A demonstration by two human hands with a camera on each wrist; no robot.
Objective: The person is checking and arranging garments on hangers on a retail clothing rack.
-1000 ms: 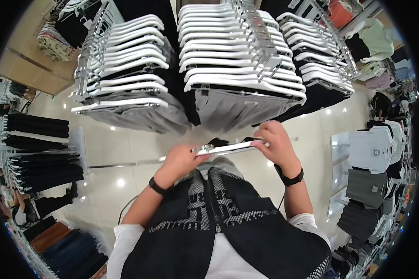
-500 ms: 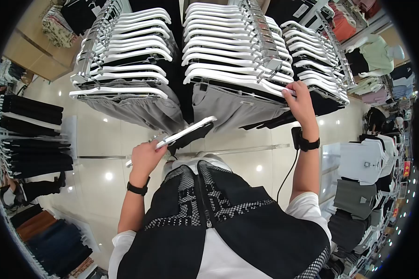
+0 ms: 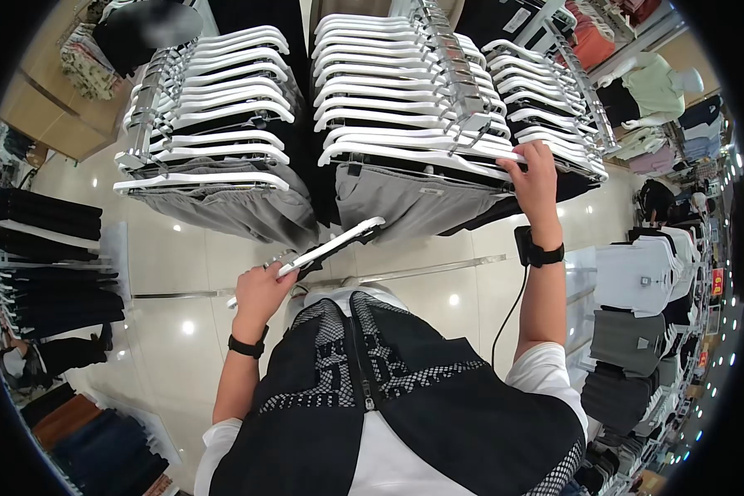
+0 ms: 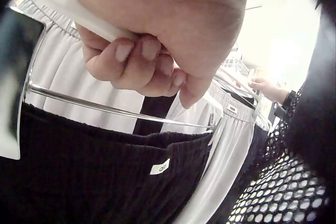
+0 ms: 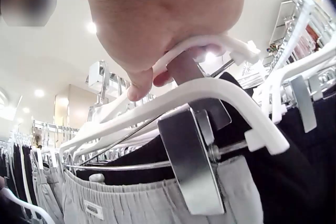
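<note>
My left hand [image 3: 262, 295] grips a white hanger [image 3: 339, 245] in front of the vest, over to the left and tilted. Black trousers [image 4: 94, 166] with an elastic waist and a small white label hang from its metal clips. Up at the middle rail [image 3: 463, 83], my right hand [image 3: 537, 186] pinches the end of another white hanger [image 5: 210, 40], thumb on one side and fingers on the other. Directly before it hangs the front hanger [image 5: 157, 103], carrying grey trousers [image 5: 142, 198]. Black fabric shows behind these.
White hangers fill a left rail [image 3: 145, 116] and a right rail [image 3: 583, 83] beside the middle one. A mannequin [image 3: 653, 95] stands at the back right. Hanging clothes line both sides, with white T-shirts [image 3: 632, 273] at right. A person [image 3: 66, 351] is at the far left.
A second ago both hands held the white hanger before the body. My right hand let go and rose to the middle rail's hangers; my left hand carried its hanger leftward.
</note>
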